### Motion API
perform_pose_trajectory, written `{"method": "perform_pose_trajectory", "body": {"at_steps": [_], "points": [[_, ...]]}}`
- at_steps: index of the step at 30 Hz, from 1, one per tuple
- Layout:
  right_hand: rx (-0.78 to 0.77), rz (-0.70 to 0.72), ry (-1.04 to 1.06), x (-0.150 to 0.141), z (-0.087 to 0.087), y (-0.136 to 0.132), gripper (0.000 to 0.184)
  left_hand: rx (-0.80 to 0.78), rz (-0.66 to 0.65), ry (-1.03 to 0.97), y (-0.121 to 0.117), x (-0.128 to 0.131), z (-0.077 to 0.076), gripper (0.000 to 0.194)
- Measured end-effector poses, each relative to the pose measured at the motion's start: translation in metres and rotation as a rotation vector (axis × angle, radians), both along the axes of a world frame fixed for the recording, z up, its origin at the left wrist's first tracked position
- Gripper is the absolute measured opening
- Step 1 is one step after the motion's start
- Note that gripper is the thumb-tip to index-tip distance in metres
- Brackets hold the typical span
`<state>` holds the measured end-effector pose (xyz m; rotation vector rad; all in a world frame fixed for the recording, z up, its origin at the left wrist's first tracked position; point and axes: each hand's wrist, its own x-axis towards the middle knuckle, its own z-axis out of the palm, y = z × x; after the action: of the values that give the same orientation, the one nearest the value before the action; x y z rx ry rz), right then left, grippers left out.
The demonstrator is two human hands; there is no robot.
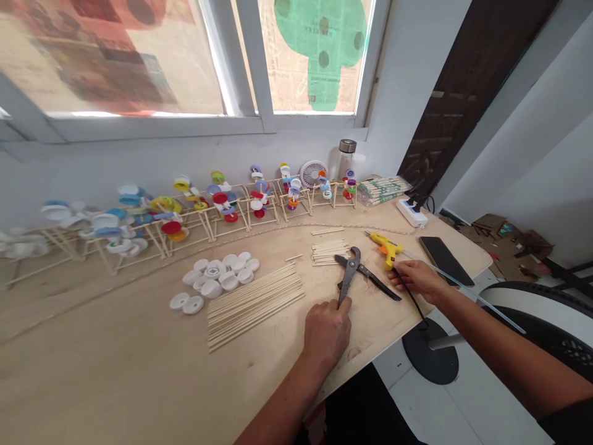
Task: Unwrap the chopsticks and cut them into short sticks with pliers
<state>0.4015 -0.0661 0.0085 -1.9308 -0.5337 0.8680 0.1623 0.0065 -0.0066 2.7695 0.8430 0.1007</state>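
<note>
Fingers of your left hand (327, 334) curl shut around one handle of the black metal cutters (365, 275), at lower centre of the frame, on the plywood desk (102, 352). Their other handle points right, just beside your right hand (417, 278), which lies open with its fingers (398, 277) together, holding nothing you can see. Just above those fingers sits a yellow glue gun (384, 247). A clear plastic rod (463, 287) runs beyond that forearm. Left of the cutters lie long wooden sticks (254, 306) and white bottle caps (213, 278); short cut sticks (327, 252) sit above. Stick frames with coloured caps (217, 204) line the far edge, upper left.
</note>
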Motion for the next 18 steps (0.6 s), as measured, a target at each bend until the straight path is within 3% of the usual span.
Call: {"method": "perform_pose_trajectory", "body": {"at_steps": [7, 9, 12, 14, 18], "points": [[-0.068, 0.069, -0.529, 0.001, 0.025, -0.016, 0.016, 0.013, -0.003, -0.055, 0.000, 0.000, -0.003, 0.041], [-0.102, 0.171, -0.710, -0.012, 0.029, -0.016, 0.021, 0.033, 0.000, -0.067, 0.000, 0.000, -0.005, 0.049], [-0.297, 0.468, -1.088, -0.036, 0.027, -0.010, 0.024, 0.050, 0.027, -0.074, -0.001, 0.001, -0.008, 0.056], [-0.380, 0.556, -1.173, -0.048, 0.023, -0.004, 0.023, 0.050, 0.046, -0.091, -0.002, 0.002, -0.009, 0.056], [-0.444, 0.576, -1.205, -0.058, 0.013, 0.005, 0.021, 0.055, 0.074, -0.131, -0.002, 0.005, -0.012, 0.052]]}}
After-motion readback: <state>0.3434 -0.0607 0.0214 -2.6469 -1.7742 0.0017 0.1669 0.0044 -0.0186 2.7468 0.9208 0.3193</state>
